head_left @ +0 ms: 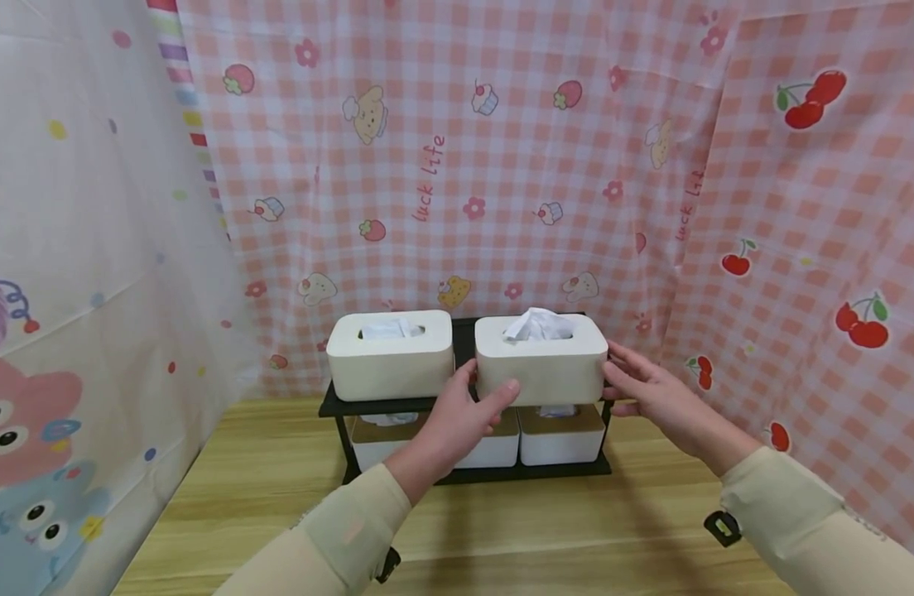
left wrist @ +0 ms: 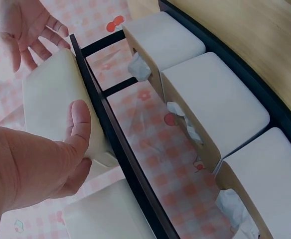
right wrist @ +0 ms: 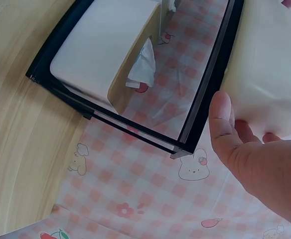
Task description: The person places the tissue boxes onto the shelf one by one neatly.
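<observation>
On the upper tier of a black two-tier rack (head_left: 338,406) stand two white tissue boxes with tissue in their top slots. My left hand (head_left: 460,414) grips the right-hand tissue box (head_left: 542,372), thumb along its front and fingers round its left end. At the opposite end is my right hand (head_left: 654,397), its fingers spread loosely and fingertips at the box's side. The right wrist view shows that thumb (right wrist: 220,112) beside the rack's edge and the other fingertips against the box end. To the left stands the other white tissue box (head_left: 390,364).
Three white tissue boxes with wood-toned tops sit on the lower tier, among them one at the right (head_left: 561,439). The rack stands on a wood-grain table (head_left: 278,497). A pink checked curtain (head_left: 427,165) hangs close behind, with a white patterned sheet (head_left: 92,207) at the left.
</observation>
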`<state>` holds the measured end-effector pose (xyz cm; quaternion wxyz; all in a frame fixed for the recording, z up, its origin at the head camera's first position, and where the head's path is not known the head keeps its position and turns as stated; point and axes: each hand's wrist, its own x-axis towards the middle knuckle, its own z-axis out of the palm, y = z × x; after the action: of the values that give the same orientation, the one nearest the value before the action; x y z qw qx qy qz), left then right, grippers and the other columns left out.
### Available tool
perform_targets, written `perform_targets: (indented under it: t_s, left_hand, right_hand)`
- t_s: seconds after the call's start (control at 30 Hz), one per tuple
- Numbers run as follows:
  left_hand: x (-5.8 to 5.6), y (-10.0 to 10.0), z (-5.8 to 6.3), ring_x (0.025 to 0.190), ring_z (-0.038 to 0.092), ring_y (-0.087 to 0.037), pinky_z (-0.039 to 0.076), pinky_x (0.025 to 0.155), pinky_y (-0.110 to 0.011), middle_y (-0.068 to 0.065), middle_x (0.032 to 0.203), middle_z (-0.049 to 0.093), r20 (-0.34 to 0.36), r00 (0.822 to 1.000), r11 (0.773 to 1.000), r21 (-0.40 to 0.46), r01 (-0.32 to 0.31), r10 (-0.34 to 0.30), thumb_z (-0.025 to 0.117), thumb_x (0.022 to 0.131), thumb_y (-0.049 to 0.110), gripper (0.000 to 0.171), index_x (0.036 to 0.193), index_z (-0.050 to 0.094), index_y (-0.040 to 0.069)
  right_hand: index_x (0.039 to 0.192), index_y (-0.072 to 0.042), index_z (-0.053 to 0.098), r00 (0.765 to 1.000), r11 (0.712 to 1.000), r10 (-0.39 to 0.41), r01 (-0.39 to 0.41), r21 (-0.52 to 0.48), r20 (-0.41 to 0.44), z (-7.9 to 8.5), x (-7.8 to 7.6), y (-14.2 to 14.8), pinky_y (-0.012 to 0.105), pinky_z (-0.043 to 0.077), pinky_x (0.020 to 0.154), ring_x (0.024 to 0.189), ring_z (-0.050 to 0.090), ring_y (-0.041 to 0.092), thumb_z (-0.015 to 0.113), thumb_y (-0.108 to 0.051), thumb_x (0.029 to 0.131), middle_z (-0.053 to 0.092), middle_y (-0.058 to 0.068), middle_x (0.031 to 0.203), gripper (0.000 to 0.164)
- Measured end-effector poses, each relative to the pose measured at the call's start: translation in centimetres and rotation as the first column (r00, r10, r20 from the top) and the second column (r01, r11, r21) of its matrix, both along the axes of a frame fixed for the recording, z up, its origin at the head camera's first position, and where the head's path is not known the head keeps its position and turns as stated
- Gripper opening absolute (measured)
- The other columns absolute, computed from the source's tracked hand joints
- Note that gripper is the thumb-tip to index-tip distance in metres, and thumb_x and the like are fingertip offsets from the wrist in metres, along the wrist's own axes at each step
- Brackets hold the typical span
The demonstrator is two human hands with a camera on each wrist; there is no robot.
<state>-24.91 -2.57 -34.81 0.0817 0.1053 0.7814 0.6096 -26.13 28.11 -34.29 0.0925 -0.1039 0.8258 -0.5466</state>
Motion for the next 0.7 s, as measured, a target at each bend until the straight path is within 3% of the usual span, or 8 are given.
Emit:
perform_targets:
  t_s: [0.1, 0.3, 0.7]
  left_hand:
    - [0.03, 0.15, -0.03, 0.113, 0.07, -0.033, 0.06, 0.1, -0.046, -0.018, 0.166, 0.04, 0.01, 1.0, 1.0, 0.003, -0.001, 0.001, 0.065, 0.104, 0.053, 0.092, 0.171, 0.019, 0.01]
    - [0.11, 0.35, 0.07, 0.114, 0.07, -0.033, 0.06, 0.101, -0.047, -0.02, 0.166, 0.04, 0.013, 1.0, 1.0, 0.016, 0.008, -0.008, 0.066, 0.104, 0.053, 0.095, 0.172, 0.014, 0.011]
    - [-0.05, 0.14, 0.32, 0.123, 0.068, -0.038, 0.06, 0.1, -0.046, -0.022, 0.166, 0.04, 0.032, 0.999, 1.0, 0.003, 0.014, -0.015, 0.065, 0.104, 0.054, 0.098, 0.173, 0.009, 0.015]
  right_hand:
    - [0.173, -0.011, 0.007, 1.0, 1.0, 0.003, -0.003, -0.003, -0.008, -0.07, 0.05, -0.15, 0.045, 0.055, 0.111, 0.149, 0.044, 0.043, 0.043, -0.05, 0.114, 0.02, 0.023, 0.177, 0.08]
    - [0.169, 0.001, 0.015, 0.999, 1.0, -0.002, 0.001, -0.029, -0.044, -0.24, 0.12, -0.31, 0.028, 0.058, 0.099, 0.146, 0.047, 0.043, 0.045, -0.045, 0.115, 0.028, 0.028, 0.172, 0.077]
    - [0.17, -0.002, 0.017, 0.998, 0.999, 0.035, -0.036, -0.021, -0.047, -0.28, -0.15, -0.11, 0.041, 0.056, 0.11, 0.149, 0.044, 0.044, 0.043, -0.046, 0.115, 0.03, 0.026, 0.172, 0.075]
